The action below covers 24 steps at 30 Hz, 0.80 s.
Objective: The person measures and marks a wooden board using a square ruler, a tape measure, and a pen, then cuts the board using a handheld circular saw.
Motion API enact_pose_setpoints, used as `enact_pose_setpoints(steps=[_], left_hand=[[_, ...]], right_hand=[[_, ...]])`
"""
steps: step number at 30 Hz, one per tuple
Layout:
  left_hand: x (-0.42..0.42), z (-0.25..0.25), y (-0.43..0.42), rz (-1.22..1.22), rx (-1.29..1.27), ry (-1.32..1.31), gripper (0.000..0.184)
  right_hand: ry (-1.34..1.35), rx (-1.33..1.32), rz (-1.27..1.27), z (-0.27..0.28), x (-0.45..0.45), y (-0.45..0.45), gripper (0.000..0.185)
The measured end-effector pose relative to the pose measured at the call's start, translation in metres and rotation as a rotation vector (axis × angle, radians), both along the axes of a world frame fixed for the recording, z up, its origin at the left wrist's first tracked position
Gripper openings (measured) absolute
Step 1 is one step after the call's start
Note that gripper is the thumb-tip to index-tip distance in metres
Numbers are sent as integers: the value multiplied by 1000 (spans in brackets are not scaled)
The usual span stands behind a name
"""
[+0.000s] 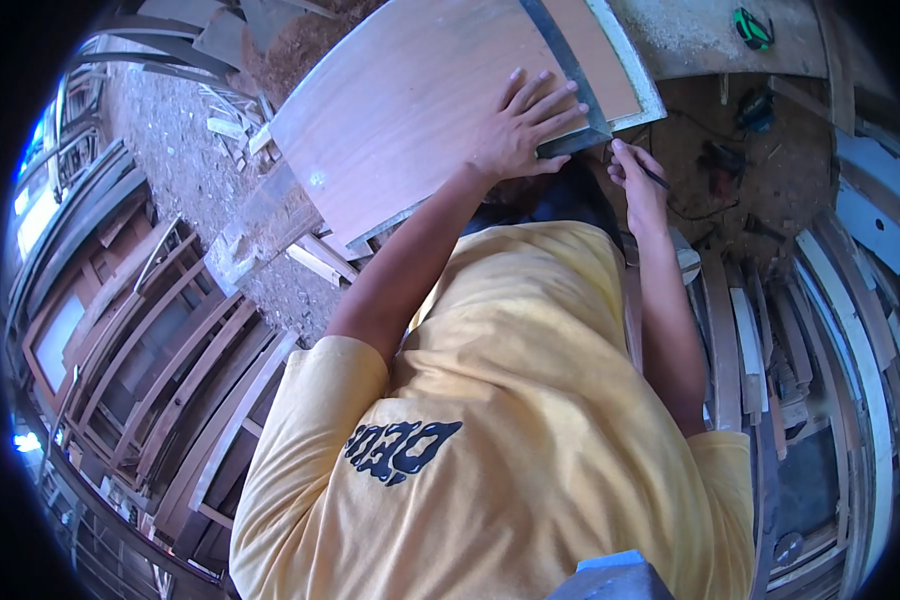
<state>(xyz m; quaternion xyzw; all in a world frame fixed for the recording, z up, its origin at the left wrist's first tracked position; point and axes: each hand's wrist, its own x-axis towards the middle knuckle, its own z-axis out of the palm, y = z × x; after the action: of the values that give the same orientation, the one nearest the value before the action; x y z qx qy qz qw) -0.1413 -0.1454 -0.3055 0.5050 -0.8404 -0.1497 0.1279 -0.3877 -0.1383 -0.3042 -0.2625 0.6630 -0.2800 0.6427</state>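
My left hand (528, 125) lies flat with its fingers spread on a light-brown plywood panel (390, 90). Its fingertips reach a dark metal carpenter's square (558, 45), whose long blade runs across the panel's right part. The thumb rests by the square's corner near the front edge. Just right of that corner, my right hand (642, 185) is closed around a dark pencil (656, 178). The pencil's point is near the square's corner; whether it touches the panel I cannot tell.
A green and black tape measure (753, 30) sits on the dusty worktop (690, 45) at upper right. Power tools with cords (755, 108) lie below it on the ground. Stacked boards and frames (170, 360) stand at left, with more timber (840, 330) at right.
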Motion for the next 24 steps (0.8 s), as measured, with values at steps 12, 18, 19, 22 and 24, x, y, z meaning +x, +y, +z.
enact_pose_setpoints(steps=[12, 18, 19, 22, 24], left_hand=[[0, -3, -1, 8, -2, 24, 83], [-3, 5, -2, 47, 29, 54, 90], [-3, 7, -3, 61, 52, 62, 94], [-5, 10, -5, 97, 76, 83, 100], [-4, 10, -7, 97, 83, 72, 103]], right_hand=[[-27, -14, -33, -5, -9, -1, 22], [9, -64, -80, 1, -28, 1, 22], [28, -62, -89, 1, -31, 1, 23], [63, -61, -92, 3, -38, 1, 23], [79, -64, -70, 4, -40, 1, 24]])
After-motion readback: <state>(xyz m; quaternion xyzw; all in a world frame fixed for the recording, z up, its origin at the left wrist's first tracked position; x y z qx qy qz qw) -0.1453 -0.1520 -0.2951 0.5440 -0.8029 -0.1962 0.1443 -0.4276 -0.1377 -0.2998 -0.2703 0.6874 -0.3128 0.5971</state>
